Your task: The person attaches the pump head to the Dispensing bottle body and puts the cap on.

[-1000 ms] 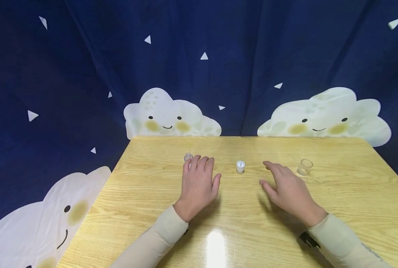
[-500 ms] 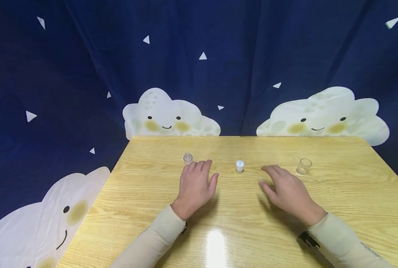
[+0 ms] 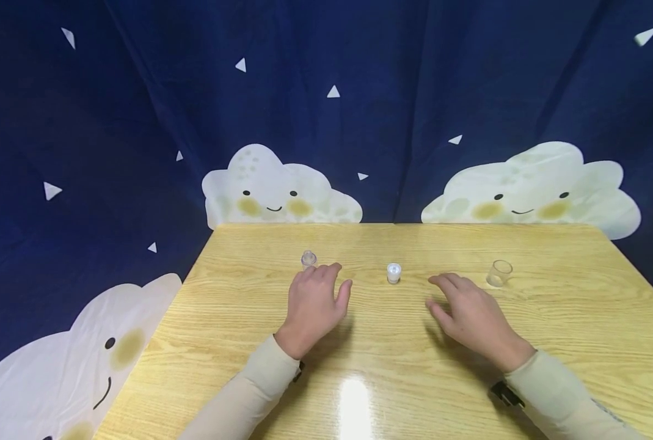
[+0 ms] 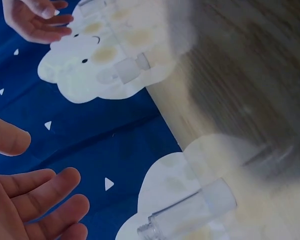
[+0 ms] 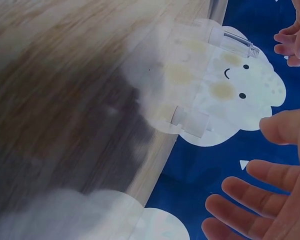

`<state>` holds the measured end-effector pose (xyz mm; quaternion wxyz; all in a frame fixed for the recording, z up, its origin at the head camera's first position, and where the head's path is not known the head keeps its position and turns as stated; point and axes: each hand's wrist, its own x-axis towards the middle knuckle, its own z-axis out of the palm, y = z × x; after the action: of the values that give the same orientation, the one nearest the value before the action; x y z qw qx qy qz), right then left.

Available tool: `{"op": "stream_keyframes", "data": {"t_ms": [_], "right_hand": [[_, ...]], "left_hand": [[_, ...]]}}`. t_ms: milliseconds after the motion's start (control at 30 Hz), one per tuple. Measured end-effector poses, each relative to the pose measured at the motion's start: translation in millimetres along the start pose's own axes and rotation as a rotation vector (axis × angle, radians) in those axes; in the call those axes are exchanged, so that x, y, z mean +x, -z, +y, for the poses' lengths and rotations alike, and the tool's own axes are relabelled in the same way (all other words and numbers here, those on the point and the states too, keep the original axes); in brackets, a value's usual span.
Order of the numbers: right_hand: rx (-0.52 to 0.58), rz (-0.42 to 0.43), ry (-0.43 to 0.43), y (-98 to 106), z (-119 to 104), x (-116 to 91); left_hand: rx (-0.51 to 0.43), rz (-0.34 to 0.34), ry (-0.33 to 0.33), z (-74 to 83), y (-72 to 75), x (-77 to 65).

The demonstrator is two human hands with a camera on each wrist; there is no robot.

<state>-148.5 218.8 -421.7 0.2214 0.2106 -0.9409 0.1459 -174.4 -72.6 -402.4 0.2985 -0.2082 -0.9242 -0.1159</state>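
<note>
A small clear bottle (image 3: 308, 258) with a narrow threaded neck (image 4: 149, 231) stands upright on the table at the left. My left hand (image 3: 314, 305) hovers just in front of it, fingers relaxed, hiding its lower part in the head view; the left wrist view shows them apart. A small white, cap-like piece (image 3: 394, 273) with a clear lower part stands between my hands. My right hand (image 3: 471, 315) hovers right of this piece, thumb and fingers spread and holding nothing. Just beyond the right hand stands a clear, hollow cylinder (image 3: 499, 274), perhaps a cover.
The light wooden table (image 3: 403, 366) reaches back to a dark blue curtain (image 3: 392, 110) printed with white clouds and triangles. A bright reflection lies near the front. Each sleeved wrist carries a small dark device (image 3: 506, 394).
My left hand has drawn back slightly toward me and to the left, uncovering more of the bottle. My right hand and the three pieces have stayed almost still.
</note>
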Motion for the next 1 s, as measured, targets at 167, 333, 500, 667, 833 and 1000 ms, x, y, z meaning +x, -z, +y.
{"op": "stream_keyframes", "data": {"t_ms": [167, 333, 500, 667, 833, 1000], "right_hand": [[0.006, 0.013, 0.0, 1, 1, -1], [0.036, 0.004, -0.011, 2, 0, -3], [0.095, -0.016, -0.042, 3, -1, -4], [0.162, -0.046, -0.085, 6, -2, -4], [0.179, -0.067, -0.105, 7, -3, -4], [0.195, -0.085, -0.111, 7, -5, -4]], "left_hand": [[-0.028, 0.03, 0.032, -6.7, 2.1, 2.3], [-0.035, 0.055, 0.074, -16.3, 3.1, 4.7], [-0.061, 0.064, 0.134, -24.0, 7.4, 8.1], [-0.105, 0.049, 0.198, -34.0, 9.1, 11.3], [-0.142, 0.001, 0.278, -47.1, 8.9, 11.3], [-0.222, -0.095, 0.393, -58.6, 8.9, 11.2]]}}
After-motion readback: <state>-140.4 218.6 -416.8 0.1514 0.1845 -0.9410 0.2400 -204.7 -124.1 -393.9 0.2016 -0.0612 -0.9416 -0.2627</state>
